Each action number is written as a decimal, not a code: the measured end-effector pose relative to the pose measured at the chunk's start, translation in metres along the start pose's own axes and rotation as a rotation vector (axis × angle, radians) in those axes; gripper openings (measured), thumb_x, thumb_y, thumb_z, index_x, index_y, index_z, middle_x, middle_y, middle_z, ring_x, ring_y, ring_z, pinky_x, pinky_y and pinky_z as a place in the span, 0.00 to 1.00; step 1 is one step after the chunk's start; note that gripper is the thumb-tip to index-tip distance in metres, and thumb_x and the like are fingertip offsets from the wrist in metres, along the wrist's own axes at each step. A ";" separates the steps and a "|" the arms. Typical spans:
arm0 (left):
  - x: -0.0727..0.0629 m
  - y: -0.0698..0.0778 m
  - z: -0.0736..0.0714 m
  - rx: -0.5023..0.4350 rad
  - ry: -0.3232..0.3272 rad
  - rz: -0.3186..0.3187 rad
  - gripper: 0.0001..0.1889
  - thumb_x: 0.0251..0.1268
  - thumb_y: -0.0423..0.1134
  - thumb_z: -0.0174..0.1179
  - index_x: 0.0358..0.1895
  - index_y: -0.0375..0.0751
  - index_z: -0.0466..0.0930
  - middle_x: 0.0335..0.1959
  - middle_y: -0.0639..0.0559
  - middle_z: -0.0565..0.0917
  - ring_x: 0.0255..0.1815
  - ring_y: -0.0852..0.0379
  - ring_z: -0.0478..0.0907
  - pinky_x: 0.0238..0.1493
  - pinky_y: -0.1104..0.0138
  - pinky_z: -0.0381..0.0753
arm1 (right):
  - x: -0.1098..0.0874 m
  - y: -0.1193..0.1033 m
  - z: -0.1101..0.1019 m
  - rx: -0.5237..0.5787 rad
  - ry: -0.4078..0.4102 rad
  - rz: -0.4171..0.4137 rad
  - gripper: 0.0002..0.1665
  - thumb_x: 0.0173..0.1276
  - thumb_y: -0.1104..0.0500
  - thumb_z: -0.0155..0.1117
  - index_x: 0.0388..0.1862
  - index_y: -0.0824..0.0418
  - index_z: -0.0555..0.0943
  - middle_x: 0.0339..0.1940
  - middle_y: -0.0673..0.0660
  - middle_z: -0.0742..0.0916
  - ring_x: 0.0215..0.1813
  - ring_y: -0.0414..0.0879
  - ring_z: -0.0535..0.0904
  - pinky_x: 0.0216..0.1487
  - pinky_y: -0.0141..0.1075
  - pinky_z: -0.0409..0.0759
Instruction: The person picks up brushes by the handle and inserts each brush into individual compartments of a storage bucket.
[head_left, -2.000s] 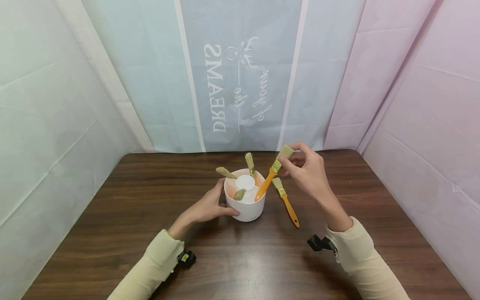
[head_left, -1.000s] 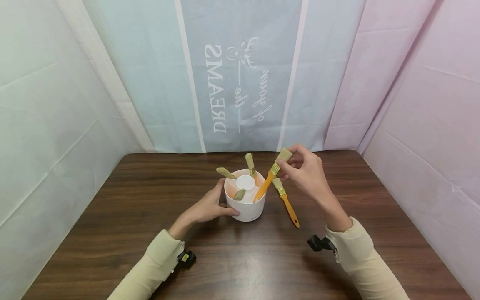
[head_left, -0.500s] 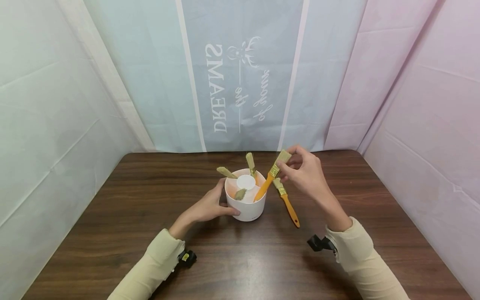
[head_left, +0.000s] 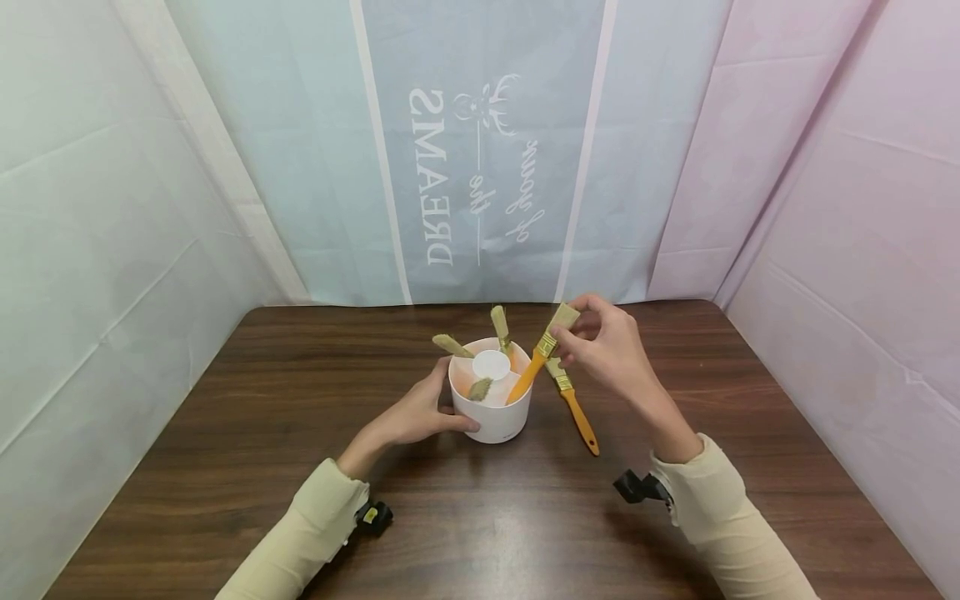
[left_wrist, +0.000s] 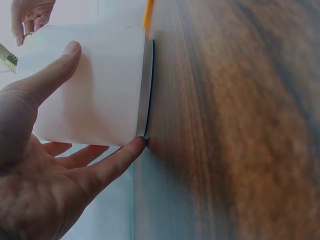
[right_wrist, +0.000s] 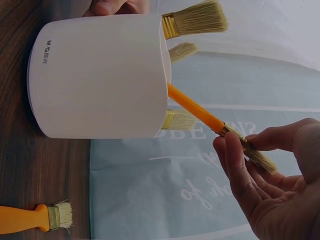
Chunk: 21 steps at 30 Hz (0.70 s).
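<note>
A white round holder with compartments point(head_left: 491, 423) stands on the table, and my left hand point(head_left: 416, 410) grips its left side, thumb in front and fingers behind. Three paintbrushes stand in it bristles up, among them a left brush point(head_left: 452, 345), a back brush point(head_left: 500, 325) and a front brush point(head_left: 479, 389). My right hand point(head_left: 611, 346) pinches another paintbrush point(head_left: 547, 343) near its metal ferrule. That brush leans, its orange handle end inside the holder's right rim, as the right wrist view also shows. Its bristles point up and right.
One more paintbrush point(head_left: 576, 412) lies on the brown wooden table point(head_left: 300, 400) right of the holder, beneath my right hand, its handle towards me. A printed cloth backdrop point(head_left: 480, 167) hangs behind the table's far edge, with pale cloth walls on both sides.
My right hand has come slightly down and left, and the pinched paintbrush's handle has slid a little deeper into the holder. The left hand and holder stay in place.
</note>
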<state>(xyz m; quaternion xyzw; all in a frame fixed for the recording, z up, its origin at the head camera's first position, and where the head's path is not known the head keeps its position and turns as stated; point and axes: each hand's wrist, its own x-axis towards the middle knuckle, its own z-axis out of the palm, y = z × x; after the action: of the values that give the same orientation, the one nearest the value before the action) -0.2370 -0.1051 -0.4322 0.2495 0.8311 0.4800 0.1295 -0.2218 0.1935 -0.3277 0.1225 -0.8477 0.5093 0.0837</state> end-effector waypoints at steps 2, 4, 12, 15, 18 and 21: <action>0.000 0.000 0.000 0.001 0.002 0.003 0.58 0.55 0.44 0.80 0.82 0.46 0.46 0.78 0.45 0.64 0.76 0.48 0.68 0.67 0.52 0.80 | 0.000 0.000 0.000 -0.009 -0.003 0.006 0.17 0.70 0.58 0.71 0.53 0.63 0.78 0.36 0.63 0.91 0.27 0.53 0.90 0.32 0.39 0.88; 0.000 0.000 0.000 -0.003 0.003 0.008 0.58 0.55 0.44 0.80 0.82 0.46 0.46 0.78 0.44 0.64 0.76 0.48 0.68 0.66 0.52 0.81 | 0.000 0.000 0.000 -0.016 -0.007 0.014 0.18 0.71 0.57 0.71 0.53 0.63 0.78 0.36 0.63 0.91 0.27 0.53 0.90 0.33 0.39 0.88; -0.001 0.001 0.001 -0.007 -0.001 0.003 0.58 0.54 0.43 0.80 0.82 0.46 0.46 0.78 0.45 0.65 0.76 0.49 0.68 0.66 0.53 0.81 | 0.000 0.001 0.001 -0.016 -0.022 0.024 0.19 0.71 0.58 0.70 0.54 0.65 0.77 0.36 0.64 0.91 0.29 0.57 0.90 0.33 0.38 0.88; -0.001 0.001 0.001 -0.009 -0.001 0.003 0.58 0.54 0.43 0.80 0.81 0.46 0.46 0.78 0.45 0.65 0.76 0.49 0.68 0.66 0.53 0.81 | 0.001 0.003 0.002 -0.015 -0.029 0.019 0.18 0.71 0.59 0.69 0.53 0.66 0.76 0.36 0.65 0.91 0.29 0.56 0.90 0.32 0.38 0.89; -0.001 0.000 0.000 -0.013 -0.003 0.000 0.58 0.55 0.43 0.80 0.81 0.47 0.46 0.78 0.45 0.64 0.76 0.49 0.68 0.65 0.54 0.81 | 0.001 0.004 0.002 -0.023 -0.038 0.015 0.17 0.71 0.59 0.69 0.52 0.66 0.76 0.35 0.65 0.91 0.29 0.55 0.90 0.32 0.38 0.89; 0.000 0.000 0.000 -0.017 -0.004 0.002 0.57 0.55 0.42 0.80 0.81 0.46 0.46 0.78 0.45 0.64 0.76 0.49 0.68 0.65 0.54 0.82 | 0.002 0.005 0.003 -0.034 -0.044 0.010 0.16 0.72 0.59 0.69 0.52 0.65 0.77 0.35 0.64 0.91 0.29 0.57 0.90 0.32 0.37 0.89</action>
<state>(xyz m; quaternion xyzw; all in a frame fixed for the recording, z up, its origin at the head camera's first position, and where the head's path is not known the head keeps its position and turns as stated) -0.2367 -0.1050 -0.4323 0.2503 0.8265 0.4865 0.1327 -0.2252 0.1930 -0.3328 0.1279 -0.8584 0.4925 0.0647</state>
